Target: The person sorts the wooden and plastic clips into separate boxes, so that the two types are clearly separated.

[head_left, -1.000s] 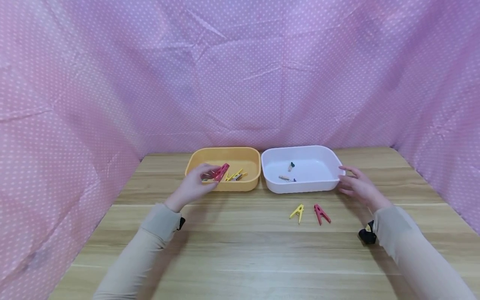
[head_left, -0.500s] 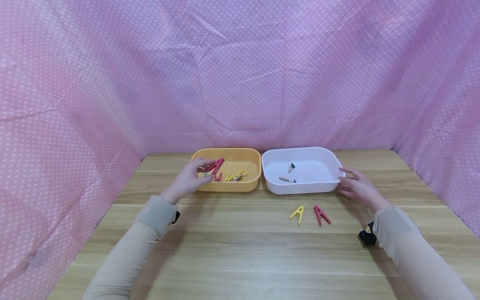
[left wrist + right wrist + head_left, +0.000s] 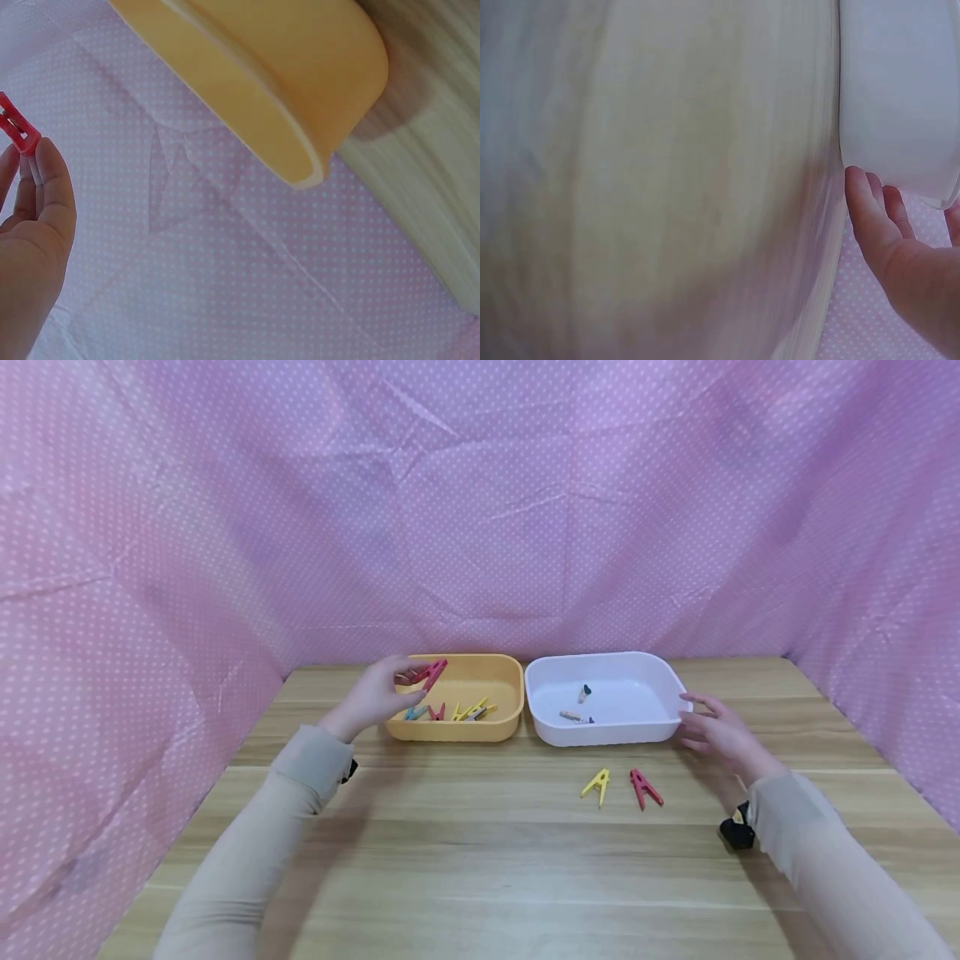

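Note:
My left hand (image 3: 375, 697) pinches a red clothespin (image 3: 434, 673) above the left end of an orange-yellow plastic basin (image 3: 510, 718). In the left wrist view, the red clothespin (image 3: 19, 127) sits at the tips of thumb and fingers. Inside that basin lie a red clothespin (image 3: 437, 713), a blue clothespin (image 3: 412, 713) and several yellow clothespins (image 3: 472, 708). My right hand (image 3: 720, 737) touches the right end of a white basin (image 3: 607, 735); its fingers are extended against the outer wall in the right wrist view. Small wooden clothespins (image 3: 572, 716) lie in the white basin.
A yellow clothespin (image 3: 597, 786) and a red clothespin (image 3: 644, 789) rest on the wooden table (image 3: 450, 860) in front of the white basin. Both basins stand side by side at the back edge. A pink dotted cloth (image 3: 480, 527) hangs behind.
My left hand has moved left and then up with the red clothespin, uncovering the blue and red clothespins in the orange-yellow basin. The right hand has stayed at the white basin.

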The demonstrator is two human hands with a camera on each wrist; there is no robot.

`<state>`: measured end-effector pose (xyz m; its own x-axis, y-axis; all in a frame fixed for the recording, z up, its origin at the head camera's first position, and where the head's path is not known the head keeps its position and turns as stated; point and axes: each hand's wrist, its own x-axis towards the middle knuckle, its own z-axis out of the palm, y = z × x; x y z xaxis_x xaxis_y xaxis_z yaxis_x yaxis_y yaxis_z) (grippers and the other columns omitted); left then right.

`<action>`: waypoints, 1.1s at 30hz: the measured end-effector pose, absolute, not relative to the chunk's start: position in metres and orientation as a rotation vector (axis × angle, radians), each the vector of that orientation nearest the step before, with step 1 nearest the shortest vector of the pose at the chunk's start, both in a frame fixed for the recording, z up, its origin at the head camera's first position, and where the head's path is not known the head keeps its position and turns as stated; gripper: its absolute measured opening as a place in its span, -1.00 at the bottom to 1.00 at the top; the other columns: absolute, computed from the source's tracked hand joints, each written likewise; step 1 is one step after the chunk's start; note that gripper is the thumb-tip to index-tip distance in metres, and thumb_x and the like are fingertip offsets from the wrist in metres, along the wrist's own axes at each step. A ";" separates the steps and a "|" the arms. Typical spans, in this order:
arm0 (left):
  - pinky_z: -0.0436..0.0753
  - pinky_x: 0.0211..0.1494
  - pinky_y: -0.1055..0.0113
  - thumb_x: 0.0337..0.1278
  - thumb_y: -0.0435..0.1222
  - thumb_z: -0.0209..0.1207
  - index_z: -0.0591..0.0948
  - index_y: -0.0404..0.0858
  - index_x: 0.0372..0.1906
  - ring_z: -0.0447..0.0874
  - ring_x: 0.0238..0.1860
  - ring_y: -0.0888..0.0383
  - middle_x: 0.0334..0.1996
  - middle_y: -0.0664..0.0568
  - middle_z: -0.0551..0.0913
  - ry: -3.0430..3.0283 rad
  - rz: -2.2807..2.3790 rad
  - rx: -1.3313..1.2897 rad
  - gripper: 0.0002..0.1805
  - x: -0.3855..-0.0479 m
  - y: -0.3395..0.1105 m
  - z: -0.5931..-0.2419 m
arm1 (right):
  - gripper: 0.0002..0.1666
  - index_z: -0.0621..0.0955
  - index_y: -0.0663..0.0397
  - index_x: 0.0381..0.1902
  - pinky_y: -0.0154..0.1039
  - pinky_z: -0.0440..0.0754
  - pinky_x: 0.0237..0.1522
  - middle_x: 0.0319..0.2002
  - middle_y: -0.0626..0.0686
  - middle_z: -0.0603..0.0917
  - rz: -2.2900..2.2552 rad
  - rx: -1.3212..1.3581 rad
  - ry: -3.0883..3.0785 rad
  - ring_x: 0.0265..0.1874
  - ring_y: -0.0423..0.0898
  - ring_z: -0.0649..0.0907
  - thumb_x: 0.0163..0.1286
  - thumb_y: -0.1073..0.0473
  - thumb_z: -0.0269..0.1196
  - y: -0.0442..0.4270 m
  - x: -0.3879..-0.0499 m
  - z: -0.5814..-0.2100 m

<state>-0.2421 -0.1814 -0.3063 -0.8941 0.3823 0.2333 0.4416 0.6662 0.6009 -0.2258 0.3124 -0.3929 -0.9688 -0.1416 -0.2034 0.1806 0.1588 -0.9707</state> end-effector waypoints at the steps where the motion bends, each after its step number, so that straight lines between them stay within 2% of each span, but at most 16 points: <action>1: 0.51 0.17 -0.02 0.07 -0.42 0.24 0.52 -0.44 0.12 0.56 -0.03 -0.18 -0.06 -0.27 0.58 -2.791 -1.025 -0.695 -0.55 -0.244 -0.181 -0.305 | -0.46 0.21 -0.08 0.35 -0.32 0.61 0.00 0.35 0.54 0.00 -1.891 0.039 2.189 -0.25 -0.40 0.60 0.47 0.11 0.03 0.313 -0.226 -0.393; 6: 0.51 0.16 0.00 0.05 -0.45 0.26 0.51 -0.46 0.12 0.56 -0.03 -0.16 -0.03 -0.27 0.59 -2.822 -0.997 -0.713 -0.53 -0.251 -0.181 -0.300 | -0.36 0.10 0.08 0.42 -0.30 0.60 0.02 0.32 0.52 0.06 -1.859 0.046 2.220 -0.25 -0.39 0.61 0.48 0.12 0.02 0.313 -0.226 -0.394; 10: 0.51 0.17 0.02 0.05 -0.45 0.26 0.51 -0.45 0.12 0.55 -0.01 -0.17 -0.01 -0.28 0.58 -2.852 -1.001 -0.708 -0.53 -0.257 -0.179 -0.298 | -0.32 0.05 0.15 0.43 -0.30 0.60 0.02 0.26 0.43 0.19 -1.842 0.039 2.241 -0.25 -0.38 0.61 0.48 0.12 0.02 0.313 -0.226 -0.394; 15: 0.52 0.17 0.06 0.06 -0.41 0.26 0.52 -0.42 0.13 0.56 0.01 -0.13 0.01 -0.25 0.58 -2.890 -0.939 -0.709 -0.53 -0.266 -0.174 -0.298 | -0.44 0.21 0.02 0.34 -0.31 0.62 -0.02 0.02 0.13 0.44 -1.888 0.035 2.206 -0.24 -0.35 0.63 0.45 0.12 0.07 0.314 -0.227 -0.395; 18: 0.52 0.17 0.06 0.06 -0.39 0.27 0.53 -0.39 0.13 0.57 0.02 -0.12 0.02 -0.23 0.60 -2.920 -0.906 -0.702 -0.53 -0.271 -0.171 -0.298 | -0.48 0.24 -0.03 0.30 -0.34 0.62 -0.04 -0.11 -0.07 0.49 -1.923 0.027 2.168 -0.25 -0.35 0.64 0.44 0.13 0.09 0.314 -0.227 -0.395; 21: 0.51 0.17 0.03 0.06 -0.39 0.26 0.53 -0.38 0.13 0.56 0.04 -0.15 0.03 -0.24 0.60 -2.955 -0.914 -0.685 -0.53 -0.274 -0.167 -0.296 | -0.45 0.22 0.00 0.31 -0.35 0.62 -0.05 -0.16 -0.14 0.50 -1.938 0.024 2.150 -0.25 -0.35 0.64 0.43 0.13 0.10 0.314 -0.227 -0.395; 24: 0.51 0.17 0.01 0.07 -0.39 0.25 0.51 -0.39 0.15 0.55 0.05 -0.17 0.02 -0.25 0.59 -2.980 -0.921 -0.673 -0.52 -0.277 -0.164 -0.294 | -0.41 0.19 0.03 0.34 -0.34 0.62 -0.04 -0.11 -0.08 0.49 -1.923 0.031 2.162 -0.25 -0.35 0.64 0.43 0.12 0.09 0.313 -0.228 -0.394; 27: 0.53 0.14 0.03 0.07 -0.38 0.25 0.52 -0.38 0.14 0.57 0.02 -0.14 -0.02 -0.24 0.61 -2.990 -0.907 -0.659 -0.52 -0.281 -0.162 -0.294 | -0.37 0.15 0.07 0.38 -0.33 0.61 -0.02 0.01 0.10 0.45 -1.897 0.042 2.185 -0.24 -0.36 0.63 0.45 0.12 0.08 0.313 -0.228 -0.394; 30: 0.56 0.09 0.05 0.08 -0.38 0.25 0.52 -0.39 0.14 0.58 -0.02 -0.10 -0.05 -0.23 0.62 -2.999 -0.907 -0.651 -0.53 -0.285 -0.160 -0.296 | -0.32 0.05 0.17 0.42 -0.31 0.61 -0.01 0.17 0.33 0.32 -1.864 0.042 2.212 -0.24 -0.37 0.62 0.47 0.13 0.04 0.312 -0.229 -0.393; 33: 0.56 0.09 0.06 0.08 -0.39 0.23 0.51 -0.40 0.14 0.58 -0.02 -0.10 -0.04 -0.23 0.62 -3.018 -0.928 -0.642 -0.53 -0.288 -0.159 -0.298 | -0.26 -0.04 0.22 0.44 -0.30 0.60 0.01 0.26 0.45 0.19 -1.841 0.042 2.231 -0.24 -0.37 0.61 0.48 0.13 0.01 0.311 -0.228 -0.392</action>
<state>-0.2878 -0.1594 -0.2977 -0.9175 0.3958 0.0390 0.3493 0.7551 0.5548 -0.2282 0.3105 -0.3924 -0.9687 -0.1347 -0.2084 0.1790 0.2022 -0.9628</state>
